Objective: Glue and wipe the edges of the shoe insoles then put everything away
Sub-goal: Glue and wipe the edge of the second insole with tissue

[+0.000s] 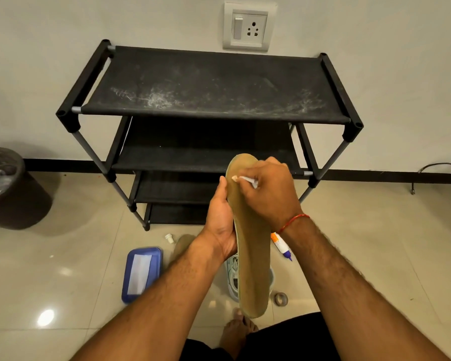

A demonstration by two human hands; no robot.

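Left hand (pixel 220 225) wraps its fingers round the long tan foam insole (pixel 253 269), upright at centre. Right hand (pixel 268 194) fingers pinch a small white item (pixel 248 180) against its 11 o'clock edge. A white-and-orange glue bottle (pixel 280 246) lies on the floor (pixel 76 256) at 3 o'clock.

The label on the glue bottle (pixel 279 245) is unreadably blurred.

one wide-angle view only, worn on the person's head, facing forward and down. the left hand (pixel 220 220) gripping the insole (pixel 253 256) and the right hand (pixel 268 194) pinching a small white item (pixel 245 179) sit close under the lens, mid-frame. the floor (pixel 76 256) lies below, with the shoe rack (pixel 214 84) and wall (pixel 37 48) farther ahead.
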